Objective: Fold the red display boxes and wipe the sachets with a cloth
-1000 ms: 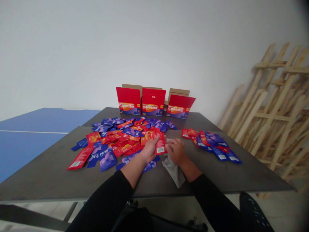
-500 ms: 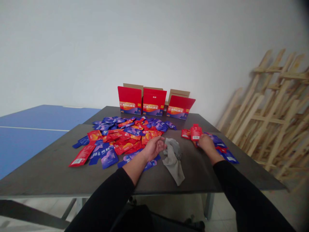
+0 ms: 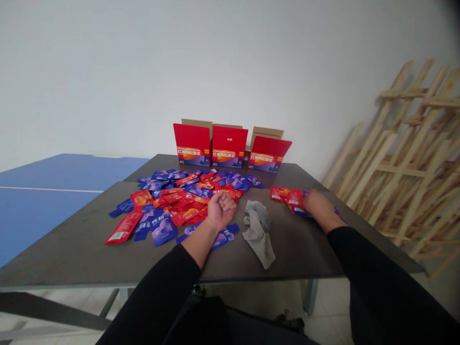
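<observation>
A big heap of red and blue sachets (image 3: 179, 201) covers the middle of the dark table (image 3: 82, 261). My left hand (image 3: 221, 208) rests at the heap's near right edge, its fingers curled in on nothing. My right hand (image 3: 318, 203) is stretched out to a smaller pile of sachets (image 3: 283, 194) on the right. Its fingers hold a red sachet (image 3: 295, 197) down on that pile. A crumpled grey cloth (image 3: 257, 227) lies on the table between my hands, touched by neither.
Three open red cartons (image 3: 230, 146) stand in a row at the table's far edge. A blue table-tennis table (image 3: 43, 191) adjoins on the left. Wooden frames (image 3: 406, 153) lean against the wall on the right.
My right hand took a red sachet from my left hand, carried it right and lowered it onto the small pile. It let go of the grey cloth. My left hand curled shut.
</observation>
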Available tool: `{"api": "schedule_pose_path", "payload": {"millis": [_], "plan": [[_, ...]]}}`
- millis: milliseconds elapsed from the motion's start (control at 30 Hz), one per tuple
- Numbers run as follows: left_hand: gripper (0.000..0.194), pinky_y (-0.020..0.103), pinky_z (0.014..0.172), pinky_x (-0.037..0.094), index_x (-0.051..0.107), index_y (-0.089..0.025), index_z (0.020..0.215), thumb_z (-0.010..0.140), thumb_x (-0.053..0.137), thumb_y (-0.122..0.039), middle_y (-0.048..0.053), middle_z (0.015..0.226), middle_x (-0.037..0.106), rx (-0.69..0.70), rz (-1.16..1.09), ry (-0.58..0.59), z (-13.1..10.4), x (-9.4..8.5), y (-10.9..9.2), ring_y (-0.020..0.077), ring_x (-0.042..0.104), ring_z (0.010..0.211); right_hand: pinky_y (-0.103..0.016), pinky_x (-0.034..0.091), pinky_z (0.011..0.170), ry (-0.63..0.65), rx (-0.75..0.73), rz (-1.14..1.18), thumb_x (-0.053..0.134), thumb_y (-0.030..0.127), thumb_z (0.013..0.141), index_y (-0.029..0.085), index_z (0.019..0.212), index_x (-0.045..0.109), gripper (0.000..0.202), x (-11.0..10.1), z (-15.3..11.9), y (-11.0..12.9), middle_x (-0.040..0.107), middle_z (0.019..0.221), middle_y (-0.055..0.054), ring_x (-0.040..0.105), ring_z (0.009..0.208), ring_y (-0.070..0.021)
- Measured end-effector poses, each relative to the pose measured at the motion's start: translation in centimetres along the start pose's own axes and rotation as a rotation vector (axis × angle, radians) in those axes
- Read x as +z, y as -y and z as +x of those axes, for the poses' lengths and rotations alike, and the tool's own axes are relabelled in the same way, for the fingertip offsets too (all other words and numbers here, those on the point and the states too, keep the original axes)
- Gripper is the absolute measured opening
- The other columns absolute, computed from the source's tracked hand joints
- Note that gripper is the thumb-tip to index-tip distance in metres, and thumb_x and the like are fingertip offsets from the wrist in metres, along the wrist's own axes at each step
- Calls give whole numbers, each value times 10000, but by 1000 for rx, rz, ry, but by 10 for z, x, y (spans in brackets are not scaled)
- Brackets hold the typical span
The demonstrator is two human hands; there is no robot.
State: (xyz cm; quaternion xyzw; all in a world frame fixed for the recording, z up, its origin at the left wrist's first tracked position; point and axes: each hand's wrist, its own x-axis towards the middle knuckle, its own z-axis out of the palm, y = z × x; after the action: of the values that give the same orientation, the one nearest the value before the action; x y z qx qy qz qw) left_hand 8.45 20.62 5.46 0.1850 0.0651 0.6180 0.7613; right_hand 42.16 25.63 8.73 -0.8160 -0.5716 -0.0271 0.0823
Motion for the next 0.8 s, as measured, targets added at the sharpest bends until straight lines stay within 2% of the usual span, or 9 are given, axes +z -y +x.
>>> {"api": "schedule_pose_path", "payload": {"millis": [33,100,200,267,367,467,567,700,800], "plan": [[328,217,467,299,327,-191,584,867,491,-209,-83,471,202,19,-2,0,0,1,-2,58,225,385,-302,437,709,-21,-94,5,428,295,938,82,1086,618,321,0,-10,12,693,971,-216,667,861,-242],[344,218,465,292,303,-195,580,876,476,-214,-78,478,200,55,7,-15,-2,3,-5,59,230,388,-295,420,707,-59,-406,102,401,320,956,133,1009,646,313,2,-37,43,699,946,-153,647,841,-218],[360,220,472,301,294,-195,581,892,471,-234,-75,489,204,94,40,-58,-5,6,-9,56,236,391,-280,419,727,47,-888,277,471,374,933,183,927,674,279,14,-90,93,692,891,-76,616,811,-183],[358,220,483,311,308,-192,586,901,469,-252,-75,496,204,108,62,-76,-7,7,-11,53,235,394,-312,424,827,98,-1088,311,541,414,902,175,1086,653,322,26,-120,120,690,967,-87,612,915,-207],[340,221,494,315,328,-188,595,900,460,-259,-74,504,201,111,56,-45,-9,6,-12,53,236,399,-409,405,908,122,-1109,240,612,506,846,126,1285,537,586,43,-146,144,654,1120,-163,589,1029,-281],[315,223,498,317,348,-186,602,888,461,-248,-74,507,200,106,26,4,-8,5,-11,54,245,402,-444,402,907,146,-1072,215,685,512,789,109,1257,543,633,52,-150,151,633,1142,-189,581,1050,-315],[290,226,504,329,374,-187,610,874,476,-245,-74,507,211,99,12,25,-5,3,-10,58,258,405,-401,412,870,189,-1028,259,740,453,753,129,1125,604,512,53,-144,150,651,1097,-155,587,1027,-295],[222,231,543,391,450,-182,652,866,483,-230,-63,512,290,96,-4,53,-3,2,-9,70,331,435,-270,414,719,336,-999,405,654,297,836,161,924,638,164,44,-133,144,676,871,-49,603,806,-175],[176,249,631,465,511,-177,699,869,481,-212,-43,539,384,102,10,14,-2,3,-9,83,431,493,-240,391,686,314,-1035,479,567,219,862,176,782,621,106,30,-122,137,642,785,-12,565,746,-139]]}}
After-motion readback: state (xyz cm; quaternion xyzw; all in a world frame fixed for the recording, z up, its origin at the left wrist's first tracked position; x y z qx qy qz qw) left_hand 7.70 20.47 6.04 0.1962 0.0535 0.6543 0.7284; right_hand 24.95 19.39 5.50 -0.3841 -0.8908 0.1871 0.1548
